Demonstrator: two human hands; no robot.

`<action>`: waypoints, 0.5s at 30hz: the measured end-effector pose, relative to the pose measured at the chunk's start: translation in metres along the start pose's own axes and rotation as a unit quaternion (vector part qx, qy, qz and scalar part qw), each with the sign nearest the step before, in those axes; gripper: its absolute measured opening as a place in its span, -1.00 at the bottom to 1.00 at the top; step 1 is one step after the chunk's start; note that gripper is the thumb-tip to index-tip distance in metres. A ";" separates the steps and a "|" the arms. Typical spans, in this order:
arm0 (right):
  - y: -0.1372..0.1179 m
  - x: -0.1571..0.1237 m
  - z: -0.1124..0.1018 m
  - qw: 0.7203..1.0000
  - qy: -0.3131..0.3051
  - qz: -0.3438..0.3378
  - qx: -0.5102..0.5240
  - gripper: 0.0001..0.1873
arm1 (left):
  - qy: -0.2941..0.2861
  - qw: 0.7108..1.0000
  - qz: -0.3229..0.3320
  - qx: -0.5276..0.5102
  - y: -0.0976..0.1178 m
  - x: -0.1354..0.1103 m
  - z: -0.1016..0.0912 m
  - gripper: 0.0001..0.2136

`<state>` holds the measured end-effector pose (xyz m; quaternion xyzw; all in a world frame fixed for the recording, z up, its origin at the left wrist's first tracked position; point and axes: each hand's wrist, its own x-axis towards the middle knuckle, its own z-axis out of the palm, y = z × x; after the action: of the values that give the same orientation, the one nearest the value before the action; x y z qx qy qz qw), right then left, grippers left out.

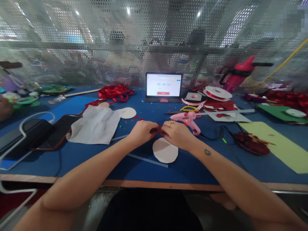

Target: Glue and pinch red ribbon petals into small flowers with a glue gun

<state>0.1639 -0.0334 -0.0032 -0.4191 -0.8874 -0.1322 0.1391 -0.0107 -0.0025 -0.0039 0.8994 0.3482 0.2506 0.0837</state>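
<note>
My left hand (pixel 142 132) and my right hand (pixel 176 133) meet above the middle of the blue table, with fingers pinched together. Between their fingertips shows a small red piece of ribbon (pixel 159 129), mostly hidden by the fingers. Just below my right hand lies a round white disc (pixel 165 150), flat on the table. A clear glue stick (pixel 149 160) rests to the left of that disc. The pink glue gun (pixel 189 118) lies behind my right hand, a long glue stick (pixel 226 111) sticking out of its back.
Left of my hands are a white cloth (pixel 97 125), a second disc (pixel 128 113) and a phone (pixel 57 131). A tablet (pixel 164 85) stands at the back, near red ribbon (pixel 115 93). Ribbon spools (pixel 218 93), yellow-handled scissors (pixel 189 108) and yellow paper (pixel 281 144) lie to the right.
</note>
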 end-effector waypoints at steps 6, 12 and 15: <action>0.001 -0.001 0.003 1.000 0.018 -0.007 0.011 -0.88 | 0.006 1.000 0.014 -0.003 -0.001 0.000 0.001 -0.86; 0.007 -0.006 -0.005 0.989 0.105 0.003 0.104 -0.87 | 0.059 0.997 0.054 -0.021 -0.003 0.001 -0.001 -0.90; 0.012 -0.010 -0.014 0.965 0.190 0.049 0.176 -0.84 | 0.144 0.978 0.152 -0.015 -0.003 -0.001 -0.007 -0.90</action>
<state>0.1813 -0.0383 0.0078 -0.3983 -0.8321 -0.0447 0.3833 -0.0165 -0.0011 0.0006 0.8948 0.2120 0.3928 0.0071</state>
